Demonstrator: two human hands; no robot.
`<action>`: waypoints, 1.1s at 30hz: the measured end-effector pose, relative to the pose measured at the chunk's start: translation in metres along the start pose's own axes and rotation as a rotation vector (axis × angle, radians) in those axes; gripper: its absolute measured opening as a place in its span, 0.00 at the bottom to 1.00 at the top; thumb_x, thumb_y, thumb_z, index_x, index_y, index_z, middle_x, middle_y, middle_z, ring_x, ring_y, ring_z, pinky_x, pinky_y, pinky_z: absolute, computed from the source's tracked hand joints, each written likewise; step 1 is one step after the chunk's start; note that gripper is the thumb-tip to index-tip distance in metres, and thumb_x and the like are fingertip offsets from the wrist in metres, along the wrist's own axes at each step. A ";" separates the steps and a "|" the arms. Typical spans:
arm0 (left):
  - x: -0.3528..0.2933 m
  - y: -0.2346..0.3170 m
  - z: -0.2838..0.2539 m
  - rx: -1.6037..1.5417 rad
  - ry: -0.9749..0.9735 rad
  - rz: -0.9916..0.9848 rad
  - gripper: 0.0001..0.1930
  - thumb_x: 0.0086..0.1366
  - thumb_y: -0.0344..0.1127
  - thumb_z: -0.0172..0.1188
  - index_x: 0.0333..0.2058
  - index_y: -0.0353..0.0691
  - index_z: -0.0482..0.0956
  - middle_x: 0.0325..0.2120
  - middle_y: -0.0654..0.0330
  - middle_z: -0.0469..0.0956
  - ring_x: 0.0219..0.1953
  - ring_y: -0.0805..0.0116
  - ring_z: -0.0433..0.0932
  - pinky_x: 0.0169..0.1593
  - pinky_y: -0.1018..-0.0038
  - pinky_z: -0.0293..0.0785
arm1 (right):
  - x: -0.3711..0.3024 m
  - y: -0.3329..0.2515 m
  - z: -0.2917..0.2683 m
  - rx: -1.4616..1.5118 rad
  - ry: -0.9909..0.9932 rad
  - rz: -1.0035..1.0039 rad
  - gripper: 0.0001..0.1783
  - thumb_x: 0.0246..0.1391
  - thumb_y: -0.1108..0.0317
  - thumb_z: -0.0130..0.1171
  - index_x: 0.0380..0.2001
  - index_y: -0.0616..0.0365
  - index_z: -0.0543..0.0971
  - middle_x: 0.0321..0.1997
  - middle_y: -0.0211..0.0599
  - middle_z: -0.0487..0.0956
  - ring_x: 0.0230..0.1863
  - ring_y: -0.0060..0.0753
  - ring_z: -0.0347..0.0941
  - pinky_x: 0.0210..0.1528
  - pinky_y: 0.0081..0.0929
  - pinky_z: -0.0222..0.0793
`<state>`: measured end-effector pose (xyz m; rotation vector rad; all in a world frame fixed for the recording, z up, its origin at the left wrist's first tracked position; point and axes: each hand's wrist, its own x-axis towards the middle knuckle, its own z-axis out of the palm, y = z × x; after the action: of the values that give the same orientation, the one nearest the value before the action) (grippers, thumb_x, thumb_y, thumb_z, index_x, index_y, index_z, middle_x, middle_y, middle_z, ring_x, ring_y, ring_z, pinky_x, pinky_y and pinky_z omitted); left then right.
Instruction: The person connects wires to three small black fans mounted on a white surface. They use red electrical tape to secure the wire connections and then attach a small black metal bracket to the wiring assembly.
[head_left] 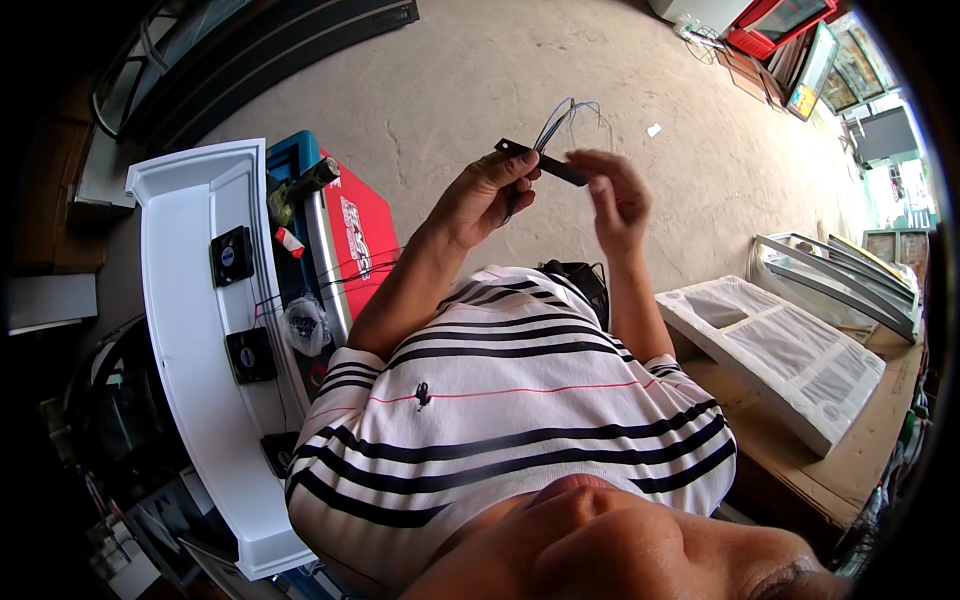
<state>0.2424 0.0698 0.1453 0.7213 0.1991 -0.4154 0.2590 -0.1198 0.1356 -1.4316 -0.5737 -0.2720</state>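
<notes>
A flat black strip point(563, 171) with a small hole near its left end is pinched in my left hand point(492, 196), thumb on top. Thin wires point(549, 128), dark and bluish, rise in loose loops from between those fingers, and a short black piece hangs below them. Close by the strip's right end is my right hand point(618, 200), slightly blurred, its thumb and curled fingers apart. Whether it touches the strip, I cannot tell.
On my left, a long white panel point(185, 330) carries black fans point(232, 256), beside a red box point(362, 240) with thin wires across it. A plastic-wrapped white frame point(790, 350) lies on cardboard point(780, 455) at right. Dark glass-like panels point(270, 60) stand far left.
</notes>
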 end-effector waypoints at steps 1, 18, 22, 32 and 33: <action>-0.002 0.002 0.000 0.031 -0.005 0.002 0.06 0.58 0.36 0.65 0.29 0.43 0.77 0.23 0.69 0.76 0.24 0.82 0.74 0.30 0.83 0.75 | 0.006 -0.003 -0.002 -0.106 0.039 -0.036 0.11 0.55 0.80 0.54 0.42 0.66 0.77 0.42 0.41 0.78 0.38 0.29 0.77 0.40 0.22 0.73; -0.014 0.011 0.006 0.208 -0.093 0.114 0.05 0.62 0.34 0.60 0.34 0.42 0.76 0.24 0.68 0.74 0.26 0.81 0.67 0.29 0.84 0.62 | 0.044 -0.012 0.006 -0.335 -0.253 -0.084 0.17 0.49 0.84 0.55 0.42 0.59 0.80 0.36 0.37 0.77 0.32 0.26 0.77 0.33 0.21 0.74; -0.010 0.006 -0.003 0.227 -0.142 0.172 0.04 0.63 0.34 0.59 0.35 0.42 0.77 0.24 0.69 0.73 0.25 0.81 0.66 0.30 0.84 0.61 | 0.039 -0.009 0.013 -0.339 -0.185 -0.030 0.11 0.52 0.80 0.55 0.39 0.61 0.80 0.31 0.36 0.77 0.28 0.24 0.76 0.29 0.19 0.70; -0.008 0.005 0.008 0.334 -0.107 0.349 0.08 0.63 0.32 0.59 0.41 0.41 0.77 0.33 0.66 0.78 0.26 0.84 0.66 0.28 0.85 0.61 | 0.005 0.006 0.037 -0.016 -0.103 0.311 0.09 0.52 0.84 0.53 0.36 0.65 0.78 0.31 0.37 0.78 0.29 0.26 0.76 0.32 0.21 0.72; -0.007 0.005 0.008 0.346 -0.109 0.355 0.08 0.63 0.31 0.59 0.40 0.41 0.77 0.34 0.66 0.79 0.27 0.84 0.66 0.28 0.85 0.61 | 0.006 0.008 0.036 -0.130 -0.133 0.237 0.10 0.52 0.84 0.52 0.37 0.65 0.78 0.31 0.38 0.78 0.29 0.27 0.77 0.32 0.21 0.72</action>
<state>0.2385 0.0693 0.1565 1.0492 -0.1081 -0.1477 0.2602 -0.0825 0.1331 -1.6364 -0.4946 -0.0261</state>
